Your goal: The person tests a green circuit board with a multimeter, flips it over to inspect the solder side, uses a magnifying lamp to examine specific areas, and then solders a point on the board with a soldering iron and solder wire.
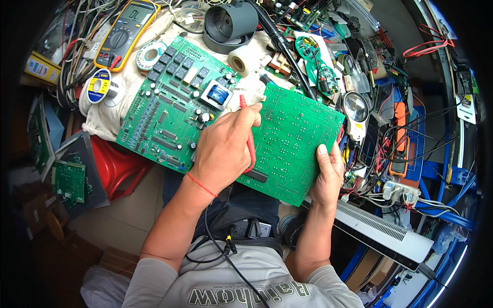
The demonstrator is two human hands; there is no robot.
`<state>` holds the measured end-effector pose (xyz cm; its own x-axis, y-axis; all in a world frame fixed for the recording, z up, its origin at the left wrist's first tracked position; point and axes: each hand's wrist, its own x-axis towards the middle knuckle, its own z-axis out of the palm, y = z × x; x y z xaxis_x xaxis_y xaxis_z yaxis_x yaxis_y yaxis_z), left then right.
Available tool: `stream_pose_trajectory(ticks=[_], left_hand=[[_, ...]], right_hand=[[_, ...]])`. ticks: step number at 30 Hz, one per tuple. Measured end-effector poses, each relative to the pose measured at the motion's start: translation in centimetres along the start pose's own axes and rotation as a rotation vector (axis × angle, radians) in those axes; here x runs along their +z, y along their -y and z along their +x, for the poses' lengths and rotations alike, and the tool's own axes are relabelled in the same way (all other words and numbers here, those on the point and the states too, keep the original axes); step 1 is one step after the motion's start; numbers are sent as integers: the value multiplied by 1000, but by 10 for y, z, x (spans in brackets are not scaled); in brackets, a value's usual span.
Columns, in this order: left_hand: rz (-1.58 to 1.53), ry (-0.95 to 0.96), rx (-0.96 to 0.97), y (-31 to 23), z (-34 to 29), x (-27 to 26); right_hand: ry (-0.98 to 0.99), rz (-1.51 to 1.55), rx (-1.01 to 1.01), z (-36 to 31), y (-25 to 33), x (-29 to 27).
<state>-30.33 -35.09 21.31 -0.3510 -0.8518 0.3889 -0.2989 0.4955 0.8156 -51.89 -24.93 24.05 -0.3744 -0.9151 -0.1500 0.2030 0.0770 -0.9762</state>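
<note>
In my left hand point(226, 146) is a red test probe point(243, 101), held in closed fingers with its tip toward the far edge of a green circuit board point(287, 138). I cannot tell whether the tip touches it. My right hand point(328, 174) grips that board's right edge, thumb on top; its solder side is up. To the left, partly behind my left hand, lies a second green circuit board point(172, 102) with black relays and a blue transformer point(218, 95). A yellow multimeter point(128, 33) with a red plug stands at the far left.
Wire spools point(98, 86) sit beside the left board. A grey cylindrical holder point(231, 25) and a roll of tape point(241, 60) are beyond the boards. Rightward are a magnifier point(356, 109), an orange meter point(399, 128), a power strip point(400, 194) and tangled cables. A red stool point(115, 167) stands lower left.
</note>
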Motion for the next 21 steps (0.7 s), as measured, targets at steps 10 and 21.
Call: stream_pose_trajectory(ticks=[10, 21], left_hand=[[-50, -16, -57, 0, -3, 5], [-45, 36, -107, 4, 1, 7]], right_hand=[[-3, -59, -30, -2, 7, 5], [-2, -64, -42, -5, 11, 9]])
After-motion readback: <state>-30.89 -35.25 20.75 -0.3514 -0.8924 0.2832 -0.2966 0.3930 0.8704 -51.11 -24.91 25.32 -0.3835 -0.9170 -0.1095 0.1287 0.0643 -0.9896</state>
